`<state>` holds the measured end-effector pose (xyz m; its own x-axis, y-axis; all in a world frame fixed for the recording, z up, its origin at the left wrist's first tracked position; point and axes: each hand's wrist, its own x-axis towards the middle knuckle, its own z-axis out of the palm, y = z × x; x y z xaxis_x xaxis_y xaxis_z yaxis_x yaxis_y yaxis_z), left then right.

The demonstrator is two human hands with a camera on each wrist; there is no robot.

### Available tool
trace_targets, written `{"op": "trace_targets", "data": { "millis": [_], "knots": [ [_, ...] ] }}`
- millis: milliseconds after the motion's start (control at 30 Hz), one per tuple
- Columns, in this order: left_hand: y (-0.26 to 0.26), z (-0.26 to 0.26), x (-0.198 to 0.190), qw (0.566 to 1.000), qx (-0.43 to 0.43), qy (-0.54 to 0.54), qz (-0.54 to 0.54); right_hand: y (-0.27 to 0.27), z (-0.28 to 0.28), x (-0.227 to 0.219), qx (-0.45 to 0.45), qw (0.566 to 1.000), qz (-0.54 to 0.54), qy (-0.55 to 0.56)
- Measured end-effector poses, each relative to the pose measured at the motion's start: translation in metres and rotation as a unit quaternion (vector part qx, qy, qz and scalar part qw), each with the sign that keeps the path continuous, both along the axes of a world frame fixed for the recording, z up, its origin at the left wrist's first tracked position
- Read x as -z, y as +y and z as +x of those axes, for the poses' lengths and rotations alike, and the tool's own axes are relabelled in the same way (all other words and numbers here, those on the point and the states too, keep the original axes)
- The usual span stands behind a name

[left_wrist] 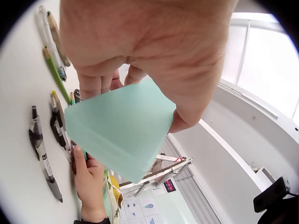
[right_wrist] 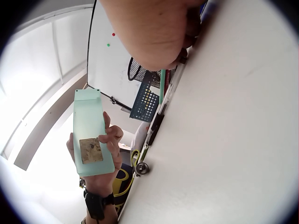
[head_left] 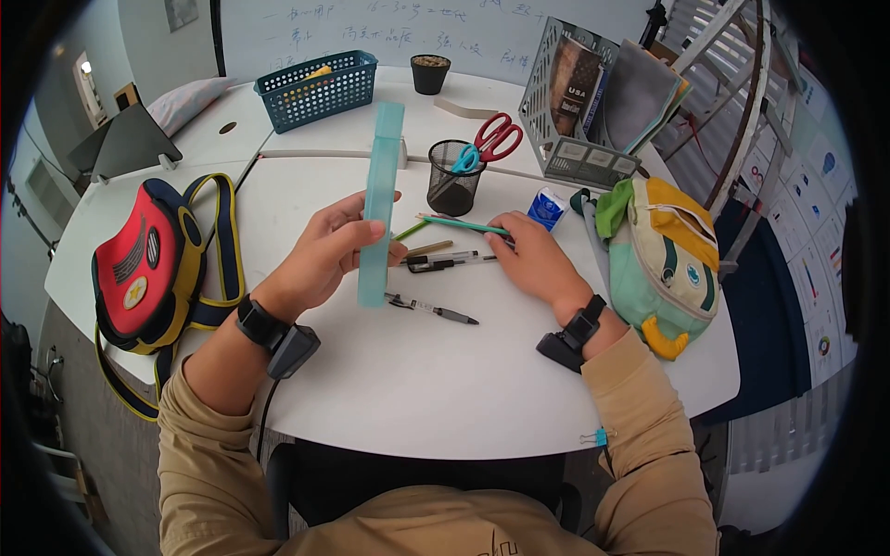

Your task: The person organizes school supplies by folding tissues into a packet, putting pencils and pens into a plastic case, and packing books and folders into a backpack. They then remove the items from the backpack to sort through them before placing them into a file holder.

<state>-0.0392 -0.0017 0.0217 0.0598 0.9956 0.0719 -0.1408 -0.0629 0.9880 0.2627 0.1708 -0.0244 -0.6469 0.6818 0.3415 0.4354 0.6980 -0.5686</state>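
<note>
My left hand holds a translucent teal pencil case upright above the table, thumb on one side and fingers on the other. A picture sticker shows on the case in the right wrist view. My right hand is low over the table, thumb and fingers pinching the near end of a teal pencil. Beside that pencil lie a green pencil, a brownish stick-like pencil and black-and-clear pens. A grey-gripped clear pen lies closer to me.
A mesh cup with red scissors and blue scissors stands behind the pencils. A blue-and-white packet and a green-and-yellow bag are at right. A red bag sits left. A basket, plant pot and file holder stand behind.
</note>
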Motion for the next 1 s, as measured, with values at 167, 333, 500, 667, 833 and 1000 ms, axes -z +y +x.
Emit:
{"op": "trace_targets", "data": {
  "millis": [167, 333, 500, 667, 833, 1000],
  "knots": [
    [0.002, 0.000, 0.007, 1.000, -0.005, 0.007, -0.001, 0.001, 0.000, 0.002, 0.006, 1.000, -0.005, 0.002],
    [0.003, -0.001, 0.006, 1.000, -0.005, -0.025, -0.017, 0.004, 0.000, 0.007, 0.005, 1.000, -0.004, 0.012],
    [0.006, 0.000, 0.011, 0.996, -0.016, -0.087, -0.007, 0.003, 0.001, 0.004, 0.007, 1.000, -0.010, 0.008],
    [0.003, 0.000, 0.007, 0.993, -0.034, -0.109, 0.024, 0.002, 0.001, 0.002, 0.012, 1.000, -0.025, 0.004],
    [0.010, -0.004, 0.012, 0.997, -0.059, -0.028, 0.029, 0.005, 0.001, 0.006, 0.012, 1.000, -0.018, 0.004],
    [0.008, 0.007, 0.011, 0.996, -0.072, -0.049, 0.020, 0.002, 0.000, 0.004, 0.014, 0.999, -0.029, 0.004]
  ]
}}
